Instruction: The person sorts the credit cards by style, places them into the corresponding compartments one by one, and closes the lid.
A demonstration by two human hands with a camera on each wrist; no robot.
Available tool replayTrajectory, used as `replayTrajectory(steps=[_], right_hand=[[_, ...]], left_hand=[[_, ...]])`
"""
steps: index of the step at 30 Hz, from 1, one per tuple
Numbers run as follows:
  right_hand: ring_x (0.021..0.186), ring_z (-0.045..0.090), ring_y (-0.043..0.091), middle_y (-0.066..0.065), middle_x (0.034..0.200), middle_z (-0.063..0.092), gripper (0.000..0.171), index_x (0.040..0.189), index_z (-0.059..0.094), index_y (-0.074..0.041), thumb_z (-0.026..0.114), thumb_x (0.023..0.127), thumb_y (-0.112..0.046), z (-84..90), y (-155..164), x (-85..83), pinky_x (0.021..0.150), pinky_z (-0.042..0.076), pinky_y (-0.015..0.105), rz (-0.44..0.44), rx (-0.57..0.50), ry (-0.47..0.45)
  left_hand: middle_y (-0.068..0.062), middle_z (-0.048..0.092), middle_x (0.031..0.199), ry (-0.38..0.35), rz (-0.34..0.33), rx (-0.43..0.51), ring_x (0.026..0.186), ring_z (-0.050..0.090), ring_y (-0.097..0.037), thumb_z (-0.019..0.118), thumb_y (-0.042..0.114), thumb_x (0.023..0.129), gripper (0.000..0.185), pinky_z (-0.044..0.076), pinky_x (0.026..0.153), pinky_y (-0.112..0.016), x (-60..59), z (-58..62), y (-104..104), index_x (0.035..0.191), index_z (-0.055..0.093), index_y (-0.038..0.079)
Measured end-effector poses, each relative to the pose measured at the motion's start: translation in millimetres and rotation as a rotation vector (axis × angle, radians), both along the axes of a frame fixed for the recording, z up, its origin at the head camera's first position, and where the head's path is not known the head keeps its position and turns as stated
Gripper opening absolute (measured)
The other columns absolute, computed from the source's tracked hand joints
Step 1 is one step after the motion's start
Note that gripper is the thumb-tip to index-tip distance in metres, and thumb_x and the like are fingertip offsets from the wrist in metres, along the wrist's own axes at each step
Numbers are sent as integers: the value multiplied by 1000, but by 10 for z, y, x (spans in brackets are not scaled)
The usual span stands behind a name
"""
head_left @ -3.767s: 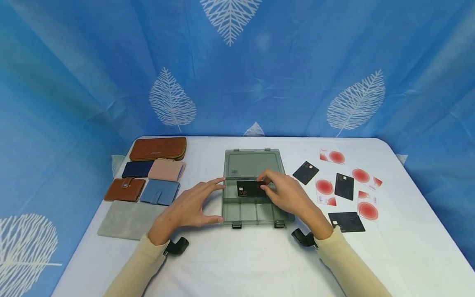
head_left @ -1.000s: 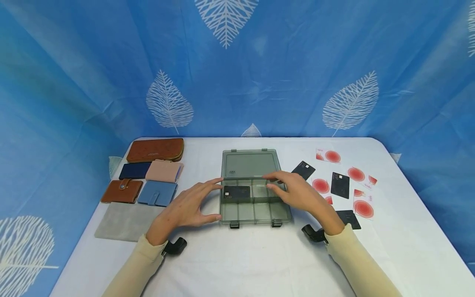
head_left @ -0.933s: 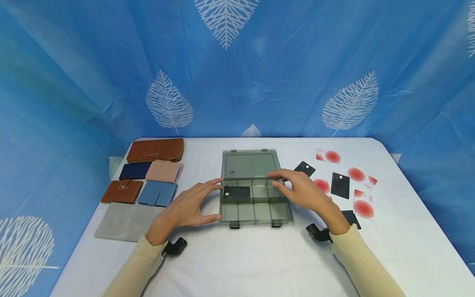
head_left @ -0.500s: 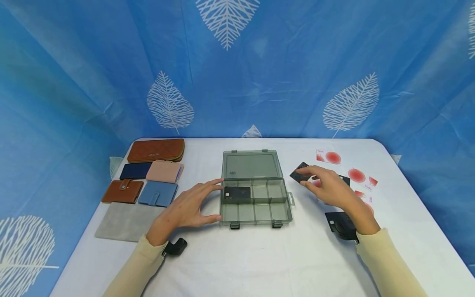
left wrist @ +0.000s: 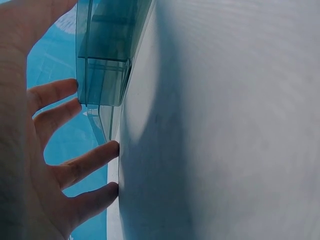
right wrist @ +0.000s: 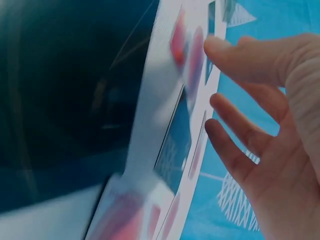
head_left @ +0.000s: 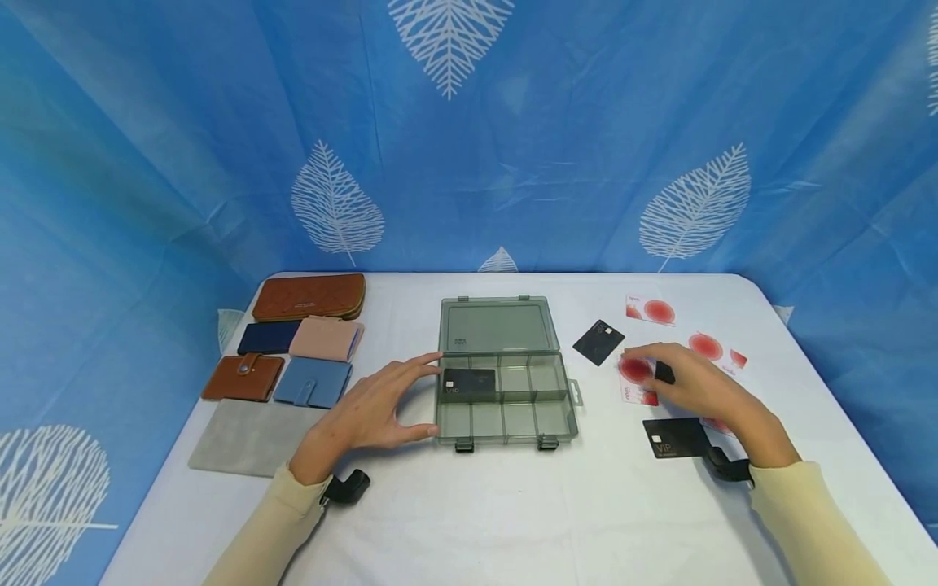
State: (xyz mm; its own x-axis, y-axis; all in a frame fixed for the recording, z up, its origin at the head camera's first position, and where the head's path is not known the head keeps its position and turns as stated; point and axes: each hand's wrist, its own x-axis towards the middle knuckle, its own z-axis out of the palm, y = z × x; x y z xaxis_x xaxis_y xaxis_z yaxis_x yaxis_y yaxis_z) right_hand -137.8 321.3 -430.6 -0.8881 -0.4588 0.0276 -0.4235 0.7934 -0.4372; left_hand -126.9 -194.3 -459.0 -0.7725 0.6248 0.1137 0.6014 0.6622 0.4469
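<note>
A smoky clear organizer box lies open mid-table, its lid flat behind it. One black VIP card lies in its back-left compartment. My left hand rests with spread fingers against the box's left wall; its fingers are straight. My right hand is open, palm down, over loose cards right of the box: a red-and-white card and a black card show under it. I cannot tell whether it touches them. In the right wrist view the fingers are extended above blurred cards.
More cards lie around: a black one, a black VIP card, and red-and-white ones. Several wallets sit at the left, among them a brown one and a grey pouch. A blue leaf-print curtain surrounds the white table.
My right hand put the black VIP card into the box, let go, and moved right to hover over the loose cards. The left hand has stayed at the box.
</note>
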Motion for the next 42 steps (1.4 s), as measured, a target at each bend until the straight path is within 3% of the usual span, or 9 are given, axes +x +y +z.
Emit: replayTrajectory(steps=[7,13,19,23,32,42], right_hand=[[136,54,47,18,142,68,56,139,73,-9,91,87,-17,-104,44,19,109,45,69,21,-6,-11],[131,56,45,19,136,68,58,136,73,-7,92,87,-31,-174,-25,-27,108,46,68,28,30,75],[128,54,41,18,133,64,49,135,74,-4,87,92,-23,-178,9,-34,104,50,66,47,41,73],[127,53,41,18,132,64,50,135,74,-3,88,90,-20,-169,47,-17,102,52,65,39,73,53],[144,44,50,18,147,65,59,138,73,-7,92,86,-29,-159,126,6,112,36,77,30,73,11],[132,52,45,17,134,67,57,137,74,-13,93,84,-20,-110,154,33,104,48,71,9,76,-16]], left_hand=[[10,33,175,-3,-2,0,149,50,-28,80,62,89,87,48,111,-62,-10,-1,4,160,52,21],[9,32,175,2,5,1,149,50,-29,81,62,89,87,49,109,-62,4,-19,6,160,52,21],[9,33,175,15,5,1,148,51,-29,81,62,88,88,50,108,-62,21,-29,17,160,52,21],[8,34,174,11,6,1,149,50,-29,81,62,88,88,49,109,-62,29,-27,20,160,52,21],[9,33,175,5,13,-5,148,50,-29,81,62,88,88,51,106,-62,48,-28,16,160,52,21],[11,32,175,10,24,-8,147,51,-28,81,64,88,89,53,103,-62,63,-29,12,161,52,22]])
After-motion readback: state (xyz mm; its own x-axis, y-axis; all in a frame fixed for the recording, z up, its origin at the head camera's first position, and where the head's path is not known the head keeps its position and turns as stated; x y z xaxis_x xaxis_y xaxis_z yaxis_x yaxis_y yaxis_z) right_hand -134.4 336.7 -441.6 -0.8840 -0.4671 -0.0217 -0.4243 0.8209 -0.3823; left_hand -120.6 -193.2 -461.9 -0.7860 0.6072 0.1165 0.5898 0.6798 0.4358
